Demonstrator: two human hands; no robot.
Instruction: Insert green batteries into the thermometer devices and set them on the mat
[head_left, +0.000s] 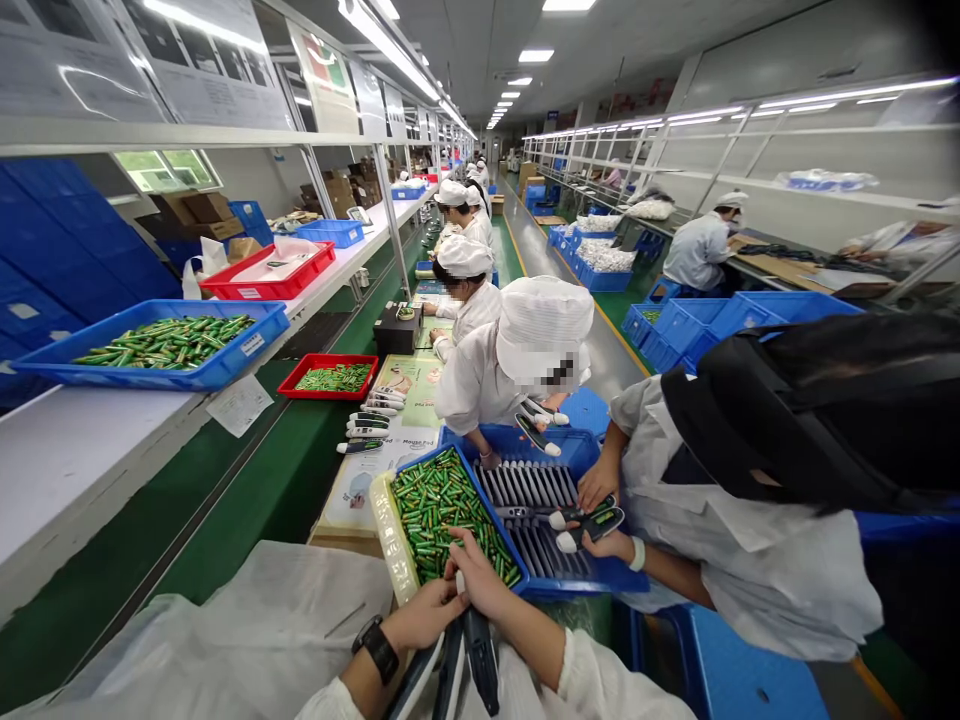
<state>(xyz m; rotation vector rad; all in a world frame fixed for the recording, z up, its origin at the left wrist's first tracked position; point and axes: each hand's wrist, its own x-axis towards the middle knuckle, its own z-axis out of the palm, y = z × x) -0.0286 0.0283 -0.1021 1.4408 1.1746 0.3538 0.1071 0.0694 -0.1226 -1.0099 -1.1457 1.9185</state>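
Note:
My left hand (420, 615), with a black watch on the wrist, is curled on the top end of a dark handheld device (480, 655). My right hand (480, 572) rests at the near edge of a tray of green batteries (442, 510), its fingers bent and pressed together against the left hand. What the right fingers pinch is hidden. Two more dark devices (439, 675) lie on my lap below the hands.
A blue bin of dark and white devices (540, 495) stands right of the batteries. A co-worker on the right holds devices (592, 522) over it; another in a white cap (544, 325) sits behind. A green conveyor (247, 480), a blue battery bin (161, 345) and a red tray (334, 378) are on the left.

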